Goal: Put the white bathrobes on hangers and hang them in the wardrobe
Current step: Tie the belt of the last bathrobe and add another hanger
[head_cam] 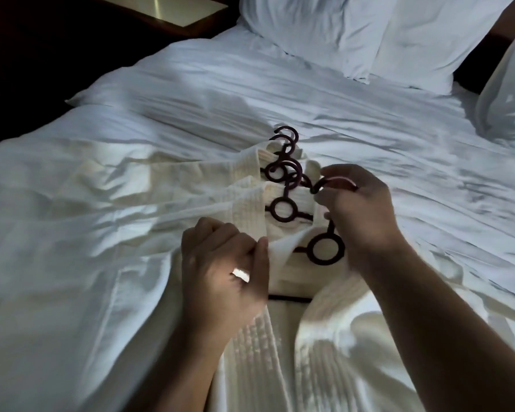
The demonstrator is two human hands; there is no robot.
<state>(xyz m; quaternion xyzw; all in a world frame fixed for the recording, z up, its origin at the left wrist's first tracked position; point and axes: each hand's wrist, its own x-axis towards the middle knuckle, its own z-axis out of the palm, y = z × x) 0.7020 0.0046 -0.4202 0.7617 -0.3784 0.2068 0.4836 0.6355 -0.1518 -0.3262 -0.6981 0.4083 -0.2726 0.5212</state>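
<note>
Head view: a person's two bare hands worked over a pile of white robes on a bed (250, 84).
Nearest bathrobe (324, 337): lay open-fronted on the bed, closest to the person, with its collar toward the pillows.
Nearest hanger (312, 248): dark, with a round ring below its neck. It sat inside the collar of the nearest bathrobe, and its lower bar showed across the robe's opening.
Right hand (360, 212): fingers and thumb were curled round the hook (321, 184) of the nearest hanger, grasping it.
Left hand (223, 269): thumb and curled fingers pinched the left lapel of the nearest bathrobe, just beside the hanger's ring. A finger ring (241, 275) caught the light.
Other bathrobes (214, 179): lay beyond, overlapping, with their collars stacked one behind another.
Other hangers (272, 209): dark, of the same ringed kind. They sat in those collars with their hooks pointing toward the pillows.
Pillows (309, 28): white, at the head of the bed.
Bedside table (173, 10): at the far left corner, in shadow, with a lit top.
</note>
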